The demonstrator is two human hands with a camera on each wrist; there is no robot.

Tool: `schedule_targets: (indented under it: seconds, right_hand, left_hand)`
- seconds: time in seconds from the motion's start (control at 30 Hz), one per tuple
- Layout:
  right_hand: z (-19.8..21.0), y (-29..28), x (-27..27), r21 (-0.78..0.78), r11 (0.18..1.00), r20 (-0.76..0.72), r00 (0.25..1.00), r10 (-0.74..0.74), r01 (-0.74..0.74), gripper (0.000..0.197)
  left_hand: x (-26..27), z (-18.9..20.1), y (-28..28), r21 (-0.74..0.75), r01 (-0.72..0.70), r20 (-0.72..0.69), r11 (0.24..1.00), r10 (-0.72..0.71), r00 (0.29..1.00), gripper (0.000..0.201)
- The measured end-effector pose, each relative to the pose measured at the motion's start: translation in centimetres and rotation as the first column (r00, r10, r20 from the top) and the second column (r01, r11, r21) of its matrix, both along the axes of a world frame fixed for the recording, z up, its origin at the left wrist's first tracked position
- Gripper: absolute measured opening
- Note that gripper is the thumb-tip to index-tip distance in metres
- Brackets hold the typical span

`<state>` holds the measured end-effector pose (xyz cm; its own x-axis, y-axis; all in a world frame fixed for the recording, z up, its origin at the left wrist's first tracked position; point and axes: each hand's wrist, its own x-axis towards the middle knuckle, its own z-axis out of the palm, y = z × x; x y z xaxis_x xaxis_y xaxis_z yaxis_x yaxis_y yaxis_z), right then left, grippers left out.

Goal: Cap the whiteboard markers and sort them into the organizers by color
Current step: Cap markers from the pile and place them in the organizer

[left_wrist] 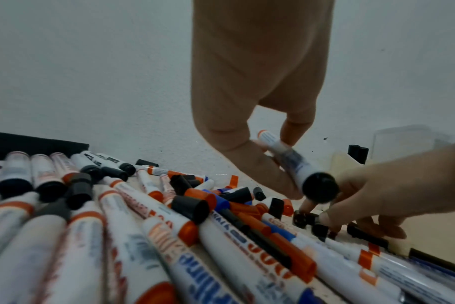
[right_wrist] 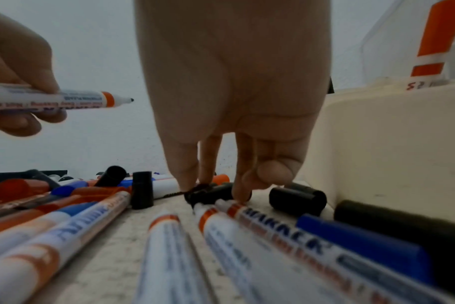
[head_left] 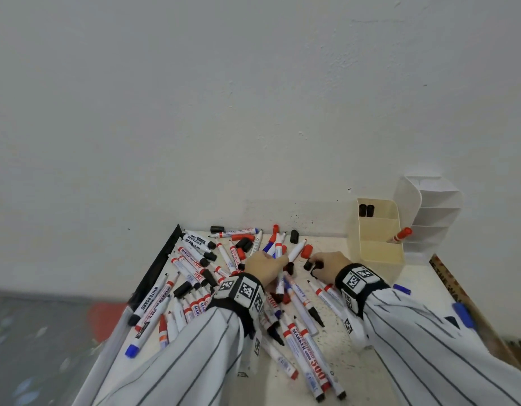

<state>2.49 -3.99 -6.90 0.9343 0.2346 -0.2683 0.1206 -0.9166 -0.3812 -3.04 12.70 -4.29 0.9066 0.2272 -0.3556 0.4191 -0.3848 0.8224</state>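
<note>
Black cap (right_wrist: 208,192) lies pinched under the right grip (right_wrist: 231,102) (left grip (head_left: 266,266) clasps an uncapped marker (right_wrist: 65,101)).

Marker barrels: the white cylindrical whiteboard markers (head_left: 304,300) are seen as smooth, slightly glossy plastic with printed labels.
Caps: the loose black caps (right_wrist: 298,198) are seen as plastic with a dull sheen.
Organizer: the cream compartmented box (head_left: 379,253) is seen as matt plastic.
Worktop (right_wrist: 112,255): a pale, speckled, ink-stained surface is shown.
Sleeves: the white pinstriped sleeves (head_left: 429,341) are seen as woven cloth.
Wall (head_left: 253,98): white, matt, faintly rough.
</note>
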Motion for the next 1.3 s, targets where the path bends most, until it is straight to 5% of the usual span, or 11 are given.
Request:
schedule_targets:
  seconds: [0.17, 0.5, 0.7, 0.87, 1.1, 1.3]
  right_hand:
    - [-0.6, 1.0, 0.1, -0.019, 0.998, 0.068, 0.996, -0.062, 0.063, 0.023]
    - [-0.5, 1.3, 0.3, -0.011, 0.995, 0.069, 0.993, -0.094, 0.095, 0.016]
    - [0.3, 1.1, 0.3, 0.232, 0.948, 0.104, 0.963, -0.247, 0.218, 0.012]
    - [1.6, 1.4, 0.5, 0.360, 0.928, 0.256, 0.945, -0.202, 0.101, 0.014]
    - [3.4, 2.4, -0.5, 0.387, 0.912, 0.294, 0.956, 0.018, -0.136, 0.018]
    - [3.8, 1.7, -1.3, 0.436, 0.886, 0.260, 0.965, 0.040, -0.154, 0.024]
  left_hand:
    - [-0.9, -0.3, 1.9, -0.057, -0.016, -0.007, 0.998, 0.016, 1.000, 0.021]
    - [-1.6, -0.6, 3.5, 0.055, 0.001, 0.043, 0.999, -0.004, 0.999, 0.026]
    - [-1.9, -0.8, 3.7, -0.005, 0.006, 0.035, 1.000, -0.006, 0.999, 0.017]
    - [-2.1, -1.0, 3.5, -0.015, 0.025, 0.068, 1.000, -0.024, 0.997, 0.017]
    - [-2.4, -0.6, 2.6, 0.049, 0.115, 0.092, 0.992, -0.119, 0.989, 0.026]
    - [-2.7, -0.9, 2.2, 0.081, 0.140, 0.121, 0.987, -0.149, 0.981, 0.028]
